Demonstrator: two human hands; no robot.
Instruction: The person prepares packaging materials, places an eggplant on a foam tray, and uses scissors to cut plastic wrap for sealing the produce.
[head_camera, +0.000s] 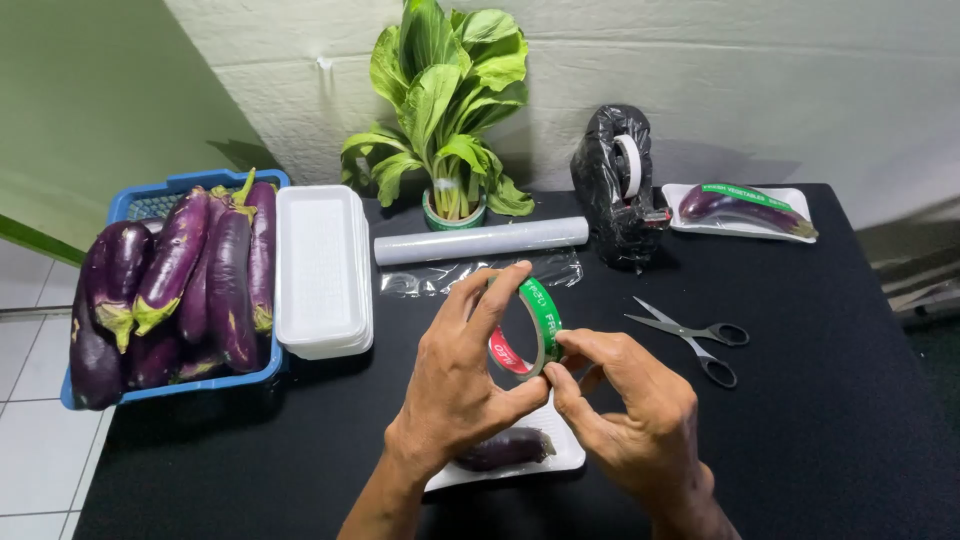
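Note:
My left hand grips a roll of green tape with a red core, held upright above the black table. My right hand pinches the roll's lower right edge with thumb and forefinger. Under both hands lies a white foam tray with a dark purple eggplant on it, partly hidden by my left wrist.
A blue basket of several eggplants sits at the left, beside a stack of white foam trays. A roll of clear film, leafy greens, a black tape dispenser, a wrapped eggplant tray and scissors lie behind.

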